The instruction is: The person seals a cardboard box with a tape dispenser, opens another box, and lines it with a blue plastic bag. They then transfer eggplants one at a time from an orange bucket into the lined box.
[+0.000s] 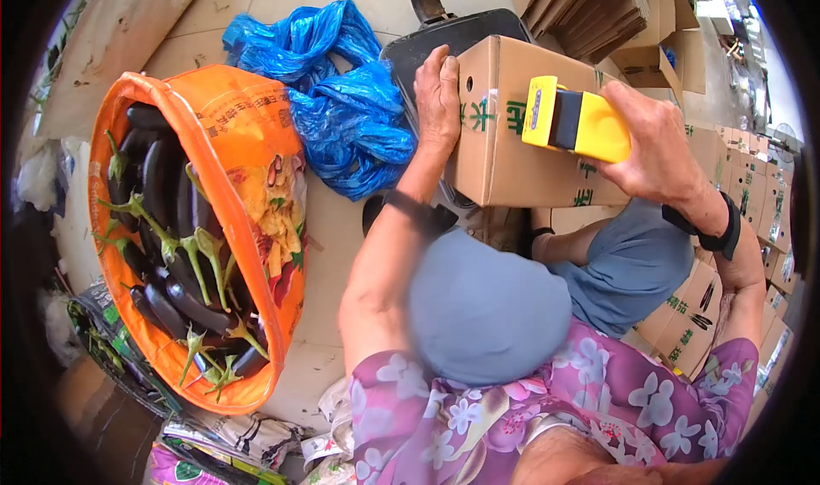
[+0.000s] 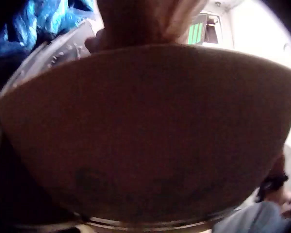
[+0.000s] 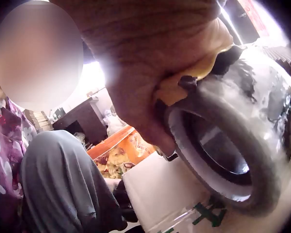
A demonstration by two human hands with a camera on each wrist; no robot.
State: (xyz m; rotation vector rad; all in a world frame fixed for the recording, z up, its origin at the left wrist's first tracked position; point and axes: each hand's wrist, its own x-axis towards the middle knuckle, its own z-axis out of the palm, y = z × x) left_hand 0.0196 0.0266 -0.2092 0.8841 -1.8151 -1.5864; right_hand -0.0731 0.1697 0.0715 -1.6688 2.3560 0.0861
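A closed cardboard box (image 1: 538, 173) with green printing stands in front of the person's knees. The left hand (image 1: 438, 101) lies against the box's left end, fingers reaching along it up to the top edge. In the left wrist view the box's dark side (image 2: 150, 131) fills most of the picture. My right hand (image 1: 662, 148) grips a yellow tape dispenser (image 1: 602, 128) and holds its front end against the box's printed face. The right wrist view shows the dispenser's roll of tape (image 3: 269, 126) close up, with fingers wrapped over the yellow body.
An orange bag (image 1: 273, 143) full of eggplants (image 1: 160, 178) stands at the left. Blue plastic (image 1: 350, 118) lies crumpled between bag and box. A black flat-topped object (image 1: 410, 54) is behind the box. Flattened cartons (image 1: 589, 11) lean at the back; printed boxes (image 1: 752, 186) are stacked right.
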